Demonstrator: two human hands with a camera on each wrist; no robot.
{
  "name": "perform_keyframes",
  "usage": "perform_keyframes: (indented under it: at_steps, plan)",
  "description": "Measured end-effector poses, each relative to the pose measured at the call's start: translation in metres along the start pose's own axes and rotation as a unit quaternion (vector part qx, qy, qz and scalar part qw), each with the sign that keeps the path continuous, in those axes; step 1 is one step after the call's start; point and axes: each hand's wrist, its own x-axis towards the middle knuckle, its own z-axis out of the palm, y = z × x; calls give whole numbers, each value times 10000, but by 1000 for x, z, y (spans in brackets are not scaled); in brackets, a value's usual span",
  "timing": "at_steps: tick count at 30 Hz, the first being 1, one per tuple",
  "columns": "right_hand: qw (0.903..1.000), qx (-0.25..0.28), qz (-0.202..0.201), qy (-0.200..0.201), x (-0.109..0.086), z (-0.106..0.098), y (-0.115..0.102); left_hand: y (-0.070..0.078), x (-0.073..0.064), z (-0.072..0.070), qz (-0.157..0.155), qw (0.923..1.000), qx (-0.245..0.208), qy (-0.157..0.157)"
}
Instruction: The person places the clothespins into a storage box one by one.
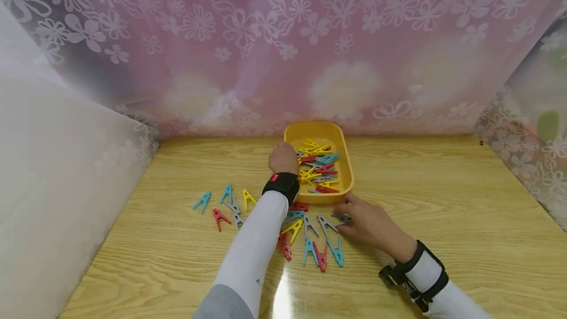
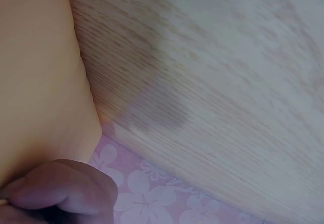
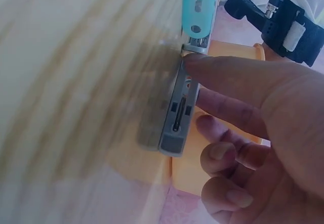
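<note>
My right hand (image 1: 369,223) is just in front of the bin's near right corner. In the right wrist view, its thumb and index finger pinch a grey clothespin (image 3: 177,123) close above the table, the other fingers loosely bent. A turquoise clothespin (image 3: 198,9) shows beyond it. My left hand (image 1: 284,158) is at the left rim of the yellow plastic bin (image 1: 348,161), covering part of that rim. Its fingers look curled in the left wrist view, with a pale sliver between them at the picture's edge. Clothespins in yellow, red, turquoise and grey lie inside the bin.
Several loose clothespins (image 1: 322,256) lie on the wooden table (image 1: 443,186) in front of the bin, partly behind the left forearm. Another group, with a red clothespin (image 1: 221,219), lies left of that forearm. Behind the bin hangs a pink flowered cloth (image 1: 266,63).
</note>
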Motion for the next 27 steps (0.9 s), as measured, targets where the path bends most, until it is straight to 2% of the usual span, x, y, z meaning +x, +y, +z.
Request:
perform_keyframes:
  at_steps: [10, 15, 21, 27]
  plan:
    - [9995, 32, 94, -312, -3, -4, 1, 1, -2, -2, -48, 9999, -24, 106]
    - [9994, -9, -84, -344, -6, -5, 5, 1, -1, 0, -48, 9999, 3, 141]
    - [9992, 294, -274, 92, -15, -12, 11, 1, -1, 1, -39, 9999, 16, 135]
    - [9975, 526, -83, 471, -15, -32, 12, 1, 1, 1, -45, 9999, -1, 91]
